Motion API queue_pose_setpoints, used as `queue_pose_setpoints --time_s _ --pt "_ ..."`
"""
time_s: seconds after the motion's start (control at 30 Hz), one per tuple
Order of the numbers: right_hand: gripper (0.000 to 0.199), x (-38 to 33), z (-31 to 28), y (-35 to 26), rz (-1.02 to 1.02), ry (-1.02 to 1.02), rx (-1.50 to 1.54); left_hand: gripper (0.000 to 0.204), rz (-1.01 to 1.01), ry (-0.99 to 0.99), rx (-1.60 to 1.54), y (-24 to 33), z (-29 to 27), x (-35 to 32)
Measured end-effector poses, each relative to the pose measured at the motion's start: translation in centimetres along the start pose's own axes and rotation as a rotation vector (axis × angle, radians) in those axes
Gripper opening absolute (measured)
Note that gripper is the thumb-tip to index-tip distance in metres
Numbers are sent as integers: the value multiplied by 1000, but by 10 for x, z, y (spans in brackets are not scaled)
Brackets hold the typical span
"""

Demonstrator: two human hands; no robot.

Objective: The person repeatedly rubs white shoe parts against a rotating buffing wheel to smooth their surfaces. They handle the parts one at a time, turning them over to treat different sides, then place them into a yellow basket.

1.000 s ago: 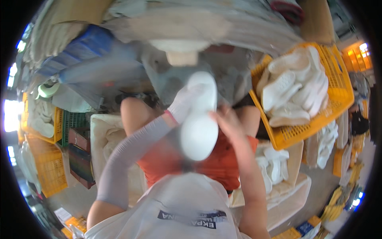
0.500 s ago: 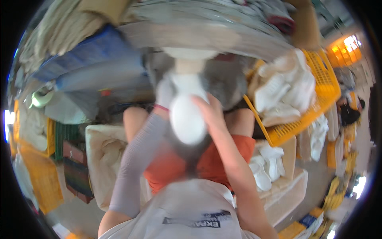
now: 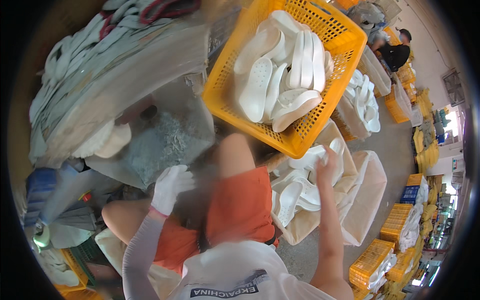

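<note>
Head view: person seated in orange shorts.
Right hand (image 3: 325,162): closed on a white shoe sole (image 3: 334,150) above the cloth sack (image 3: 367,200) of soles.
Left hand (image 3: 170,187): gloved, empty, fingers loosely curled over the knee.
Yellow crate (image 3: 325,120): just beyond the sack, full of white soles.

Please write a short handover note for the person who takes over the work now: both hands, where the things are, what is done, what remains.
Left hand: white glove, empty, above the left knee.
Right hand: bare, at a white sole over the open sack on the person's right; grip unclear.
Yellow basket in front holds many white soles.
Done: several soles already lie in the sack.
Left: apparently the soles in the basket.
</note>
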State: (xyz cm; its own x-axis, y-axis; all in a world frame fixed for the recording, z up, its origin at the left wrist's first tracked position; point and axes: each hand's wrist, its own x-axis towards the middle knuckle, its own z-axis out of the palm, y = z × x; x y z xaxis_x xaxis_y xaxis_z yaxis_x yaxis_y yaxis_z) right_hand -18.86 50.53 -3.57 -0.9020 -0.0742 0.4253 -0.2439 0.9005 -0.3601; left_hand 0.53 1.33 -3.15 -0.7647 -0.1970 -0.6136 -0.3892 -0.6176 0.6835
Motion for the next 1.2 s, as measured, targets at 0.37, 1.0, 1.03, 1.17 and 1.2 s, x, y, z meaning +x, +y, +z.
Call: queue_pose_setpoints --time_s 0.37,1.0,1.03,1.17,1.2 --pt "39 236 56 -55 -387 -494 -523 43 70 -77 -228 -3 -35 17" --pt "62 1 112 -416 -48 -372 966 41 588 -87 -283 79 -16 128" --pt "62 6 118 -425 62 -494 953 42 669 -76 -39 82 -28 122" --pt "47 27 141 -439 12 -773 940 49 619 502 499 89 -75 77" --pt "43 32 148 -444 34 -772 940 50 664 498 569 88 -80 66"
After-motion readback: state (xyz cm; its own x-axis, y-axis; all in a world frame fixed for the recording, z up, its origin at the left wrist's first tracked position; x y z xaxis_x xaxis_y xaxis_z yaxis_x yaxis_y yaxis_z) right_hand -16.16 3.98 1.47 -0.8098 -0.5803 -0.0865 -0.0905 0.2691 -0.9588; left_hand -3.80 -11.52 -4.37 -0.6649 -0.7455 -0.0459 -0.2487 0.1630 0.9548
